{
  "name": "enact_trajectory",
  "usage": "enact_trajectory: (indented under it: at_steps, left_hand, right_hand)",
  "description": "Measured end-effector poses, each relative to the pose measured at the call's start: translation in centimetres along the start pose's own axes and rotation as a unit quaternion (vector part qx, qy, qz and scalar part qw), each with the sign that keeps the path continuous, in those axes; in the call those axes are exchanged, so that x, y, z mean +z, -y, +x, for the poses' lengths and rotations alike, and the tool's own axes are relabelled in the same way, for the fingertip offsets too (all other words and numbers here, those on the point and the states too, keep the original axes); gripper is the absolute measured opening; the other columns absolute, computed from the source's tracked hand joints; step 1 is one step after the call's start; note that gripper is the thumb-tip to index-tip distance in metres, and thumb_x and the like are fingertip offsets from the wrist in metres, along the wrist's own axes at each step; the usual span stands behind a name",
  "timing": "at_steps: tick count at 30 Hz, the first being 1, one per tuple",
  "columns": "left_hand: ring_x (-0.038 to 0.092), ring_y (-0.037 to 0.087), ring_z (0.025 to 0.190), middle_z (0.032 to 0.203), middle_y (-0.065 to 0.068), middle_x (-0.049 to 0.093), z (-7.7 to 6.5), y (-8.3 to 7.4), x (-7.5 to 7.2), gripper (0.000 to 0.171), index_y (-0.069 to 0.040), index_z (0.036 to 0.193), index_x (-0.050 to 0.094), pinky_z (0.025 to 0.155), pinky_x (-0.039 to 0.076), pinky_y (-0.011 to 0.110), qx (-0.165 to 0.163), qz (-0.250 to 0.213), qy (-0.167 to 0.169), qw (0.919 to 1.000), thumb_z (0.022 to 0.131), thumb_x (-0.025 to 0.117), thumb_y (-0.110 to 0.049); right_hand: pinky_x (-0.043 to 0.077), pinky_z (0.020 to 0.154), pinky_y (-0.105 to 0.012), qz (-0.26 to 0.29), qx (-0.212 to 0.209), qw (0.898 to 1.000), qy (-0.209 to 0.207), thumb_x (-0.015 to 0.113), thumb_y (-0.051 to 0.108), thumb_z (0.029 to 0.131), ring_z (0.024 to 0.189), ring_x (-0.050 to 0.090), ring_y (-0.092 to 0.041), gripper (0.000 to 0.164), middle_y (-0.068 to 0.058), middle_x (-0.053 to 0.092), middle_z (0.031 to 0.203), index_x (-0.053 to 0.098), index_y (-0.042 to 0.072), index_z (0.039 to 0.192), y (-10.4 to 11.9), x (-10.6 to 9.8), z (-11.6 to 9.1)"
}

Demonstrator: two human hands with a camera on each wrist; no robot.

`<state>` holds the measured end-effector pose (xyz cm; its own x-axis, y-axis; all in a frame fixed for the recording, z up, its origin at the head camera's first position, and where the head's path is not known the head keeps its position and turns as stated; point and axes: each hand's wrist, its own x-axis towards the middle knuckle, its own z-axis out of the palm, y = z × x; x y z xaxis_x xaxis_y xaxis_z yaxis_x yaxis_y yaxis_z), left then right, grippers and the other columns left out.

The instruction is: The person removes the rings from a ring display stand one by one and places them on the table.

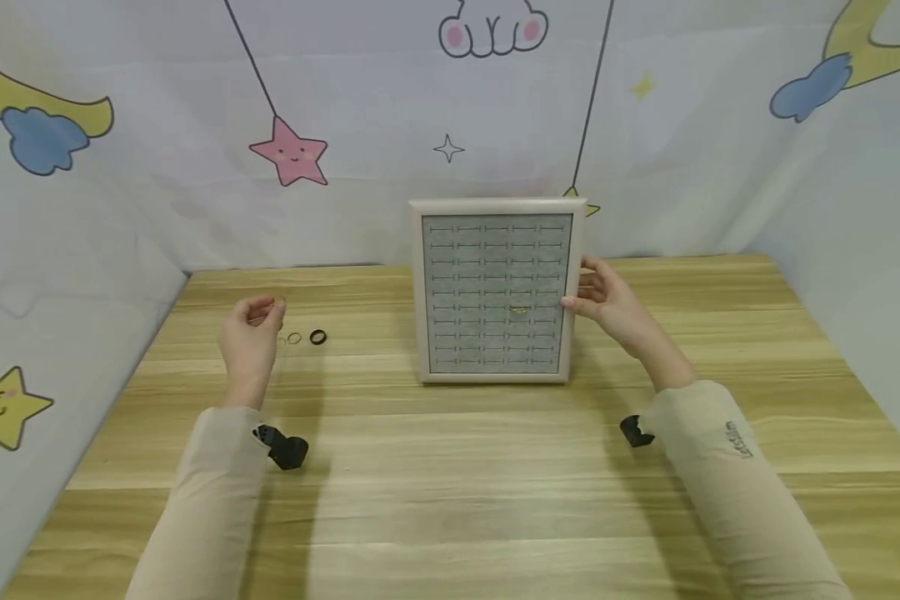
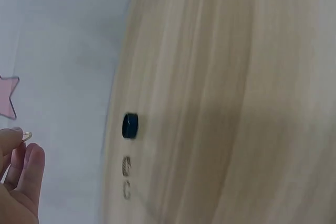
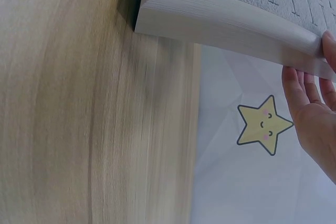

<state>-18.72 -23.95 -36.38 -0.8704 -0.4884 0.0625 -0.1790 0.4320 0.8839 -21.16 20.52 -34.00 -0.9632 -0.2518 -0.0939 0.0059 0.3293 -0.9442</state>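
Note:
Between thumb and fingertips, my left hand [image 1: 251,337] pinches a thin gold ring [image 2: 27,136], raised above the table's left side. Below it lie a black ring [image 1: 318,337] and two thin rings, one of them a pale ring [image 1: 294,338]. A ring display board [image 1: 495,250] with a white frame and grey slotted face stands upright at the table's back. One gold ring [image 1: 520,309] sits in a slot right of its middle. My right hand [image 1: 607,308] holds the frame's right edge, thumb on the front and fingers behind.
The wooden table [image 1: 450,483] reaches back to a white cloth backdrop [image 1: 375,100] printed with stars and clouds. Cloth also closes off both sides. Each wrist carries a black camera, such as the left camera [image 1: 288,450].

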Motion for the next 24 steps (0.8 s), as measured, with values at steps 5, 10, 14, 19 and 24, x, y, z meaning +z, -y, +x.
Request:
enact_trajectory:
  at_steps: [5, 10, 14, 19, 24]
  left_hand:
    - [0.048, -0.010, 0.072, 0.086, -0.017, 0.049, 0.6, 2.6, -1.8, 0.038, -0.003, 0.125, 0.058, 0.062, 0.043, 0.003, -0.052, 0.020, -0.025, 0.9981, 0.096, 0.056, -0.028]
    - [0.044, -0.010, 0.070, 0.084, -0.017, 0.050, 0.9, 4.5, -2.9, 0.037, -0.001, 0.123, 0.059, 0.060, 0.039, 0.004, -0.073, 0.043, -0.049, 0.9952, 0.096, 0.056, -0.026]
    - [0.042, -0.011, 0.067, 0.082, -0.017, 0.051, 1.0, 5.3, -3.4, 0.036, 0.001, 0.122, 0.060, 0.059, 0.037, 0.004, -0.078, 0.044, -0.062, 0.9941, 0.095, 0.056, -0.023]
    - [0.041, -0.013, 0.063, 0.076, -0.021, 0.047, 1.0, 6.0, -4.1, 0.035, 0.002, 0.122, 0.061, 0.057, 0.037, 0.002, -0.085, 0.050, -0.068, 0.9928, 0.095, 0.057, -0.021]
    - [0.039, -0.012, 0.061, 0.096, 0.001, 0.060, 0.9, 6.7, -4.6, 0.038, 0.002, 0.124, 0.059, 0.055, 0.036, 0.004, -0.094, 0.089, -0.050, 0.9903, 0.097, 0.053, -0.022]
  right_hand:
    - [0.036, 0.113, -0.050, -0.001, -0.004, 1.000, 0.000, 0.055, 0.004, 0.095, 0.132, 0.041, -0.038, 0.067, -0.025, 0.040, 0.142, 0.017, 0.005, 0.151, 0.0, 0.0, 0.0]
    - [0.036, 0.113, -0.050, -0.001, -0.006, 1.000, 0.001, 0.055, 0.005, 0.095, 0.132, 0.041, -0.038, 0.067, -0.026, 0.040, 0.142, 0.017, 0.006, 0.150, 0.0, 0.0, 0.0]
    - [0.036, 0.113, -0.051, -0.002, -0.005, 1.000, 0.001, 0.055, 0.005, 0.095, 0.132, 0.041, -0.038, 0.067, -0.025, 0.041, 0.142, 0.018, 0.006, 0.150, 0.0, 0.1, 0.0]
    - [0.036, 0.113, -0.051, -0.004, -0.004, 1.000, -0.001, 0.055, 0.005, 0.095, 0.132, 0.041, -0.038, 0.068, -0.026, 0.041, 0.142, 0.017, 0.006, 0.151, -0.1, 0.0, 0.0]
    - [0.036, 0.113, -0.051, -0.004, -0.004, 1.000, 0.000, 0.056, 0.005, 0.095, 0.133, 0.040, -0.038, 0.068, -0.026, 0.040, 0.142, 0.016, 0.006, 0.151, -0.1, 0.0, 0.0]
